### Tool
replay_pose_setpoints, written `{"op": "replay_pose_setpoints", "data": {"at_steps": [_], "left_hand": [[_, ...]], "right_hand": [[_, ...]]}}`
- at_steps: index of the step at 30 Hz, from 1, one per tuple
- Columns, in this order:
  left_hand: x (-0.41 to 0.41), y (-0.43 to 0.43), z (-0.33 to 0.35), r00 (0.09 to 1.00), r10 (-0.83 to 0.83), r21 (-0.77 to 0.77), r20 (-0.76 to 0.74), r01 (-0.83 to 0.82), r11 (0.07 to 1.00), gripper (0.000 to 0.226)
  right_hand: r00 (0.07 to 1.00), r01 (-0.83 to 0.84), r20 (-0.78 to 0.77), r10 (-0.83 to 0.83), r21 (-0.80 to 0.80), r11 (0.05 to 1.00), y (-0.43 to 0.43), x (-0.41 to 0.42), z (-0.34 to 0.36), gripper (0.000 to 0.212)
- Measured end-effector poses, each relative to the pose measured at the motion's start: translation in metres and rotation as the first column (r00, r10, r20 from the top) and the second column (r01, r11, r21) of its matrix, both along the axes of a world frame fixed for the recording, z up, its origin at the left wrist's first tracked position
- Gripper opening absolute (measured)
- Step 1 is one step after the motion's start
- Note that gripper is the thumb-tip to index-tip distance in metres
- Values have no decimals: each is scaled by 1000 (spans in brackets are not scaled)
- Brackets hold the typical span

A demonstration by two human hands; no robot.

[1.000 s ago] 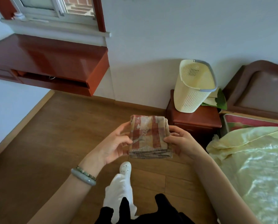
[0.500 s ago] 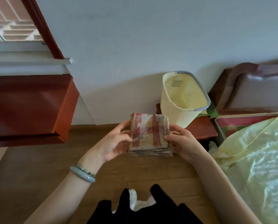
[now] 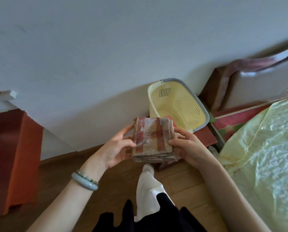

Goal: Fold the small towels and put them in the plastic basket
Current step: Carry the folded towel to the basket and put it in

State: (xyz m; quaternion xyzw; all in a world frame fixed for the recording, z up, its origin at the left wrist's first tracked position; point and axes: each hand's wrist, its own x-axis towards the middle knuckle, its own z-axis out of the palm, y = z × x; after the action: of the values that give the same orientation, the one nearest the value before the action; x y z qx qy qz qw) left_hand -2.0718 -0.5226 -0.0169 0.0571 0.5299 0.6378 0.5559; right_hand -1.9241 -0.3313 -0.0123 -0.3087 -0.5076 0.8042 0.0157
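A folded towel point(image 3: 152, 139) with red and beige checks is held flat in front of me at chest height. My left hand point(image 3: 116, 148) grips its left edge and my right hand point(image 3: 186, 148) grips its right edge. Just beyond the towel stands the pale yellow plastic basket point(image 3: 186, 106) with a grey rim, its open mouth tilted toward me. Something red point(image 3: 169, 117) shows at the basket's bottom, partly hidden behind the towel.
The basket sits on a dark red nightstand point(image 3: 206, 134) against the white wall. A bed with a yellow cover point(image 3: 265, 148) fills the right side. A red-brown cabinet point(image 3: 14, 156) stands at the left. My white slipper point(image 3: 148, 186) is on the wooden floor.
I have stepped closer to the basket, which now appears larger and right behind the towel. Both hands keep the same hold on the folded towel.
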Motion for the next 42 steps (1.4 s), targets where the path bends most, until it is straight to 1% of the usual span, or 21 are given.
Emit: {"op": "replay_pose_setpoints", "data": {"at_steps": [3,6,11,15,20,23,26,30,34,37,40,42], "left_hand": [[-43,43,-7,999,-34,-17,-7,34,999,64],[-80,87,-8,995,-96,-34,-1,96,995,63],[-124,158,-5,985,-166,-84,-51,161,983,61],[-148,198,-4,969,-246,-91,-36,242,966,47],[-173,245,-12,909,-407,-160,-88,390,907,46],[-185,272,-23,845,-514,-219,-148,479,850,51],[-197,296,-36,765,-622,-290,-167,565,772,58],[-218,320,-58,625,-749,-396,-220,644,654,61],[-233,342,-88,507,-833,-462,-223,697,548,68],[-233,358,-115,413,-886,-515,-209,724,459,69],[-228,375,-143,356,-920,-562,-162,733,383,67],[-226,388,-165,320,-939,-589,-124,738,329,65]], "right_hand": [[998,40,39,-41,16,999,37,-33,-4,48],[995,82,63,-84,22,996,72,-62,-5,43],[983,148,104,-151,36,988,123,-93,-5,40],[965,227,129,-227,16,974,147,-105,-7,38],[926,337,175,-334,13,941,166,-115,-17,40],[882,421,224,-416,28,907,172,-121,-28,41],[829,505,279,-486,3,863,171,-128,-42,41],[771,588,324,-548,-31,809,170,-144,-63,41],[683,703,393,-615,-125,700,168,-162,-88,41],[613,762,480,-627,-152,629,169,-166,-118,43],[535,817,563,-630,-156,555,175,-168,-152,46],[500,840,602,-623,-164,517,180,-168,-175,49]]}}
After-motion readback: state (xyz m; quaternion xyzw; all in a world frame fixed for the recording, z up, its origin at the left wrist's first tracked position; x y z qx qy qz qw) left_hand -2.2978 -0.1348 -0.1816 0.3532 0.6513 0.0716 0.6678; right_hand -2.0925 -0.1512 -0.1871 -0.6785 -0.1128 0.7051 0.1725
